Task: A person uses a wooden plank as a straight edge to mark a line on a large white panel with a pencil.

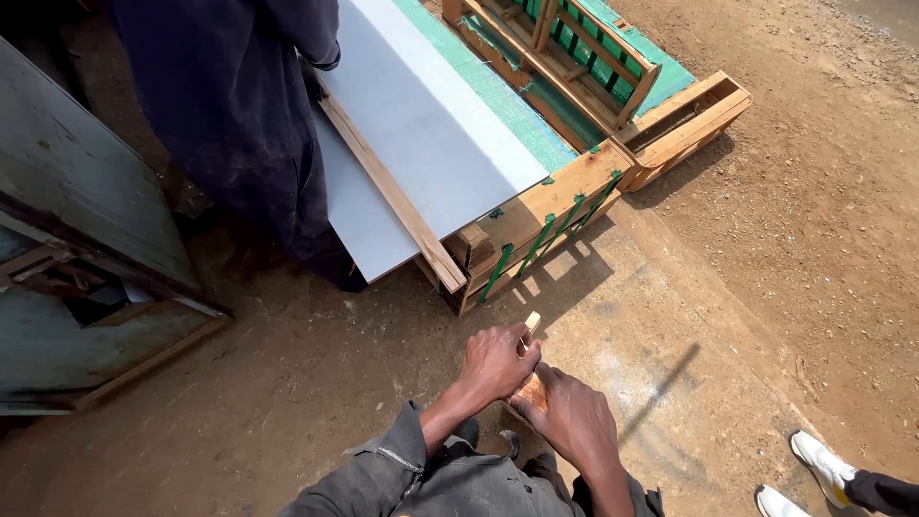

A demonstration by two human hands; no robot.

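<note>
At lower centre, the left hand is closing its fingers around a small pale wooden piece, its tip poking out above the knuckles; the right hand is curling just beside it, touching; whether it is gripping anything, I cannot tell; a wooden crate with green straps is sitting above, bearing a grey sheet.
</note>
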